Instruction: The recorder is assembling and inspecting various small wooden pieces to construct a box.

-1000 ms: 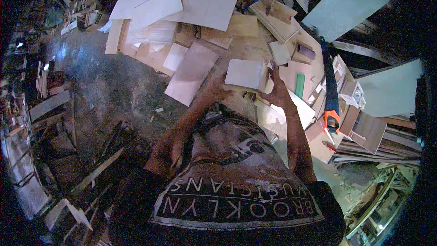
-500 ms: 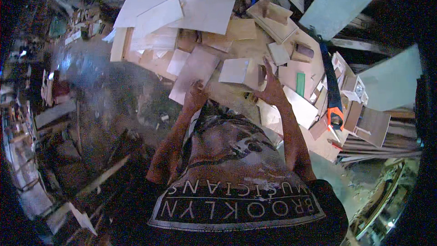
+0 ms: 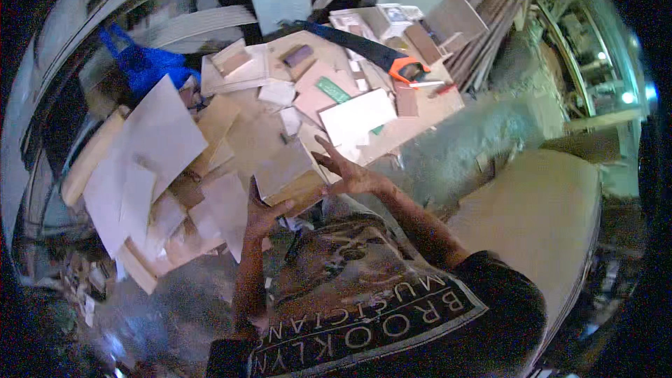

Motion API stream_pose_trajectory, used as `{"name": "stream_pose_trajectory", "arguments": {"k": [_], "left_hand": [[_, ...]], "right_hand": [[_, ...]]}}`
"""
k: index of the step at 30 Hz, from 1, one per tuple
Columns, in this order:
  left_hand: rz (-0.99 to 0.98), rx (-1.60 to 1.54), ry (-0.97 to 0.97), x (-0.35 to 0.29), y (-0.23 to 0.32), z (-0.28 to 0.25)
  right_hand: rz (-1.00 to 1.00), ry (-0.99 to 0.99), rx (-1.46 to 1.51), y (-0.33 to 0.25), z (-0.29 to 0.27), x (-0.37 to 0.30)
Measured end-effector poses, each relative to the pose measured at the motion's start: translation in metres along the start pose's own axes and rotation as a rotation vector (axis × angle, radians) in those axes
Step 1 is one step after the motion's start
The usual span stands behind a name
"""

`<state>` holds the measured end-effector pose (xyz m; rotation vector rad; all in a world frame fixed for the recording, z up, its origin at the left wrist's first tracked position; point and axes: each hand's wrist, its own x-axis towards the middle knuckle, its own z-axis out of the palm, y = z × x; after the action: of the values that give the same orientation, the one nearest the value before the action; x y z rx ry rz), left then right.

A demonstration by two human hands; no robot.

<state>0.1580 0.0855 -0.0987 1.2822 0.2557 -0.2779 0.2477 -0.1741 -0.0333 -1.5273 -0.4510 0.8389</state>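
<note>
I hold a small stack of pale wooden panels (image 3: 283, 173) in front of my chest, between both hands. My left hand (image 3: 262, 211) grips its lower left corner from underneath. My right hand (image 3: 348, 171) presses against its right edge with the fingers spread. Right behind the stack lies a heap of loose plywood offcuts (image 3: 238, 133).
A hand saw with an orange handle (image 3: 400, 68) lies on the boards at the top. Near it are a white board (image 3: 357, 115) and a green strip (image 3: 332, 89). A blue bag (image 3: 143, 66) sits top left, large pale sheets (image 3: 150, 143) left, a beige cushion (image 3: 539, 217) right.
The whole view has swung round, so the heap now lies upper left. The panel stack has come down from the heap, closer to my chest, still between both hands.
</note>
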Motion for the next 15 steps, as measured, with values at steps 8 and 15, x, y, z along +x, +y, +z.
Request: {"name": "stream_pose_trajectory", "arguments": {"k": [8, 15], "left_hand": [[0.384, 0.419, 0.212, 0.021, 0.034, 0.060], [0.283, 0.556, 0.567, 0.036, 0.037, 0.097]], "right_hand": [[-0.201, 0.663, -0.080, 0.036, -0.158, -0.048], [-0.658, 0.977, -1.065, 0.007, -0.433, 0.031]]}}
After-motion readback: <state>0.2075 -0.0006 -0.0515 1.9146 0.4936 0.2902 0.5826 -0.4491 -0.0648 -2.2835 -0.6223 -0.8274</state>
